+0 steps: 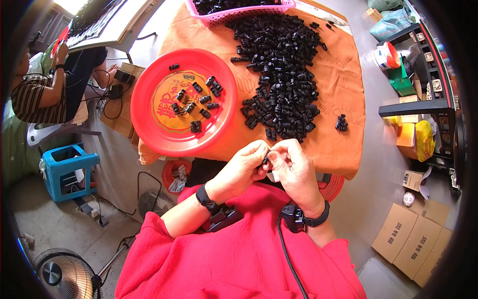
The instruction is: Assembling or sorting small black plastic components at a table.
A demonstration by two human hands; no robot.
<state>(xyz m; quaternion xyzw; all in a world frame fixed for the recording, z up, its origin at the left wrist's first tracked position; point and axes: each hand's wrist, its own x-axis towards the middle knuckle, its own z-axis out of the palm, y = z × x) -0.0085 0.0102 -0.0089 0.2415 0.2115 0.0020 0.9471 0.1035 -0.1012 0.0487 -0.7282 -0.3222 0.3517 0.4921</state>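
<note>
My left hand (245,167) and my right hand (293,167) meet at the near edge of the orange-covered table (338,144). Between the pinched fingertips of both hands is a small black plastic part (265,160), mostly hidden by the fingers. Just beyond them spreads a big heap of small black plastic parts (286,74). To the left of the heap, a red round tray (144,117) holds several black pieces, scattered over its printed centre. A small cluster of black parts (341,123) lies apart on the cloth, right of the heap.
A pink basket (219,19) with more black parts stands at the table's far edge. Left are a blue stool (69,172), a fan (64,274) and a seated person (42,94). Shelving (418,107) and cardboard boxes (411,244) stand at the right.
</note>
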